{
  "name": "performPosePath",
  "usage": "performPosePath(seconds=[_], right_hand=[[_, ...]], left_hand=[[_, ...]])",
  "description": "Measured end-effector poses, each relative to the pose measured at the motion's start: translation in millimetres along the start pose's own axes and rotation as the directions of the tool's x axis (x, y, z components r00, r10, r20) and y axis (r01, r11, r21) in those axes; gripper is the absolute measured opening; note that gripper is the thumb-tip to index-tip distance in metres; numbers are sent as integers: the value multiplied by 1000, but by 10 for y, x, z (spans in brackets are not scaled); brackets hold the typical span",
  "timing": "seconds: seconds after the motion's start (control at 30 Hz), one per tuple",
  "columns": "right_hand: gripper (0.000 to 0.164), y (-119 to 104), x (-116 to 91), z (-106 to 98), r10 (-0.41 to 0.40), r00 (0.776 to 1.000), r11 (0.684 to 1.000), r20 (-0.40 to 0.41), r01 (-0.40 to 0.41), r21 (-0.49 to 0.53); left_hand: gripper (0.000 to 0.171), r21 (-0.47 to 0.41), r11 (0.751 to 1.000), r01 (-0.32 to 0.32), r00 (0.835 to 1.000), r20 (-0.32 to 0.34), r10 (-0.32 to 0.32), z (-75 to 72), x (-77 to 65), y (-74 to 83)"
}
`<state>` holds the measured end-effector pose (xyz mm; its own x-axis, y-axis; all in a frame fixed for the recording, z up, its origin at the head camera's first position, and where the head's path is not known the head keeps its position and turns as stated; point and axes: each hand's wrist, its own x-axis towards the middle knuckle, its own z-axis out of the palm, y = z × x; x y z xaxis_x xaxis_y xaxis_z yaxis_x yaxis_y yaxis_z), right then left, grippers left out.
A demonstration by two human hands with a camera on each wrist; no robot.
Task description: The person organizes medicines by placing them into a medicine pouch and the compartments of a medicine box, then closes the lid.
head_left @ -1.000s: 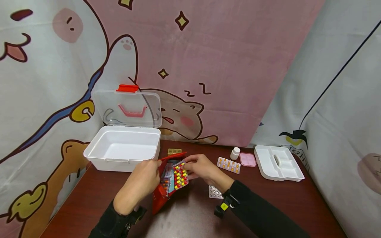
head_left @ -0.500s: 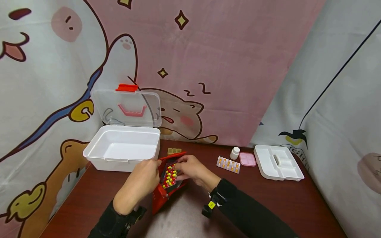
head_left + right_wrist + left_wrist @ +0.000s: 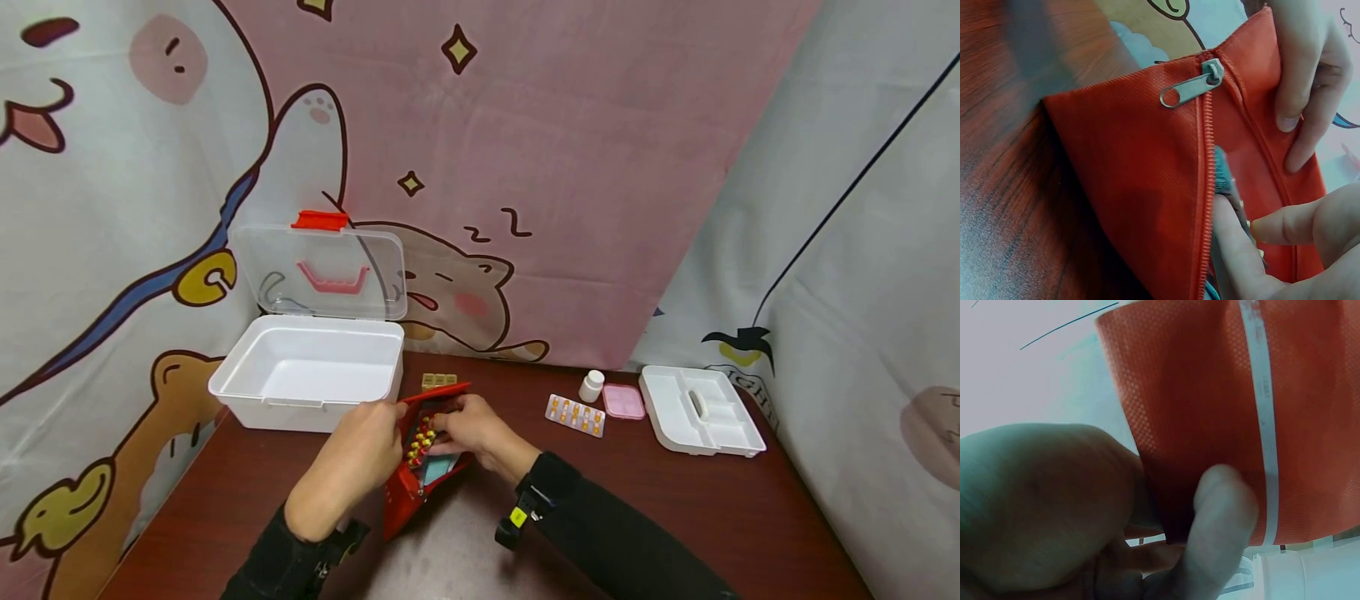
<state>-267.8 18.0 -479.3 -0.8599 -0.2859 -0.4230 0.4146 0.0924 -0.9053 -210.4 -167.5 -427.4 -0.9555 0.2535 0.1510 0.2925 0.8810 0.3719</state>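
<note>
My left hand (image 3: 356,454) grips the edge of a red zip pouch (image 3: 401,504), holding its mouth wide. In the left wrist view a finger (image 3: 1225,506) presses on the red fabric (image 3: 1197,381), beside a pale stripe. My right hand (image 3: 480,433) reaches into the mouth and pinches a blister pack of red and yellow capsules (image 3: 420,442) between thumb and finger. Seen from the right wrist, the pack is mostly hidden behind the zipped side, and the zip pull (image 3: 1185,90) hangs at the top end. A light blue item (image 3: 441,468) shows inside the pouch.
A white box (image 3: 307,417) with its clear lid (image 3: 318,250) raised stands at the back left. Behind the pouch lies a gold blister pack (image 3: 438,381). Further right are an orange-capsule blister pack (image 3: 575,415), a white bottle (image 3: 592,386), a pink case (image 3: 624,401) and a white compartment tray (image 3: 701,408).
My right hand has moved left and down into the pouch with the red and yellow capsule pack. The silver blister pack seen earlier is now behind my right arm. My left hand stays put.
</note>
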Motion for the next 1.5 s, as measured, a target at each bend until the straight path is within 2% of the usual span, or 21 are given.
performPosePath(seconds=[0.2, 0.5, 0.7, 1.0, 1.33, 1.5], right_hand=[[46, 32, 31, 39, 9, 1000, 1000, -11, -9, -10], [43, 10, 24, -22, -14, 998, 990, -68, 5, -139], [39, -3, -4, -106, -26, 999, 987, -48, 18, -159], [33, -34, -89, -333, -78, 997, 980, -9, 75, -186], [35, -88, -161, -621, -108, 992, 979, -68, 94, -182], [30, -95, -165, -747, -127, 986, 978, -109, 106, -181]], left_hand=[[32, 5, 1000, -5, 1000, 4, 5, -4, -4, 1], [30, 3, 1000, -4, 1000, 14, 4, -8, 2, -6], [32, -6, 1000, 3, 1000, 16, -3, -20, 5, 4], [35, -10, 1000, 5, 1000, 25, -4, -44, -2, 17], [36, -22, 1000, 18, 999, 32, -17, -20, 10, 10], [37, -27, 999, 30, 999, 46, -28, -34, 0, 6]])
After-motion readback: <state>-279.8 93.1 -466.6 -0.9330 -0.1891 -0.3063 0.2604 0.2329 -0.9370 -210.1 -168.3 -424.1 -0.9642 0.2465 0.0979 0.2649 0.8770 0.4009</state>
